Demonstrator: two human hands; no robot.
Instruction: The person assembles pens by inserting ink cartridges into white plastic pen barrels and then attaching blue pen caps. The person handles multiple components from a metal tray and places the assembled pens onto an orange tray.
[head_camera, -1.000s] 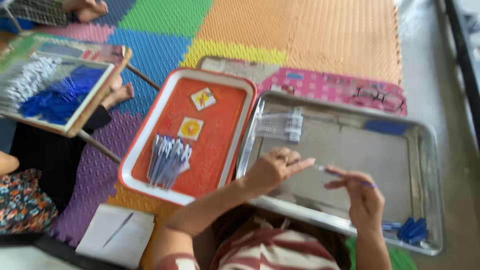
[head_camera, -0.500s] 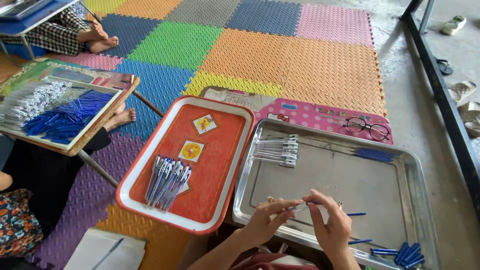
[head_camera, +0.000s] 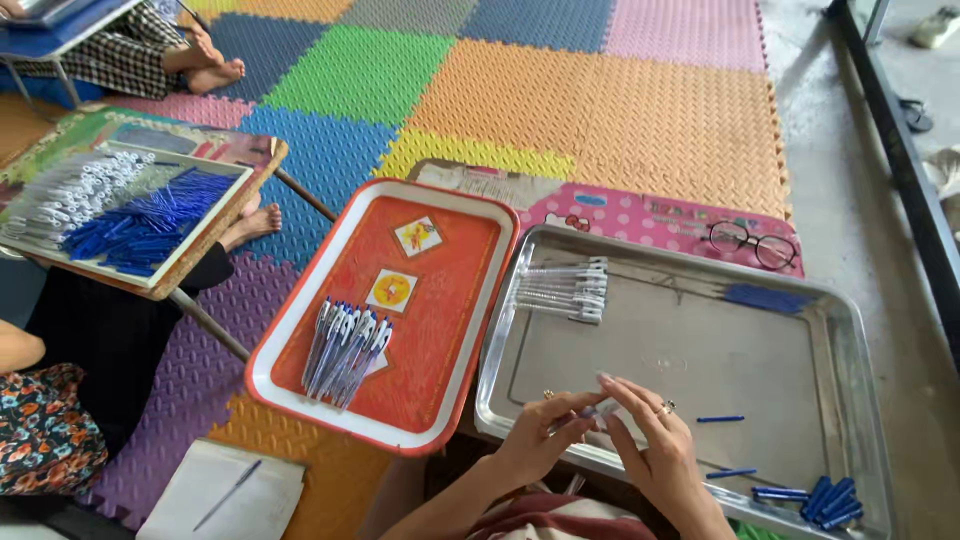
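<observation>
While both hands, left hand (head_camera: 540, 440) and right hand (head_camera: 650, 450), pinch a clear pen (head_camera: 585, 413) over the steel tray's (head_camera: 850, 330) near edge, best keep it level, fingertips snug, parts lined up straight.

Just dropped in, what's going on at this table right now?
A person's left hand and right hand meet over the metal tray, pinching a small pen part between the fingertips. Clear pen barrels lie at the tray's far left, blue pieces at its near right. Assembled pens rest on the orange tray beside it.
</observation>
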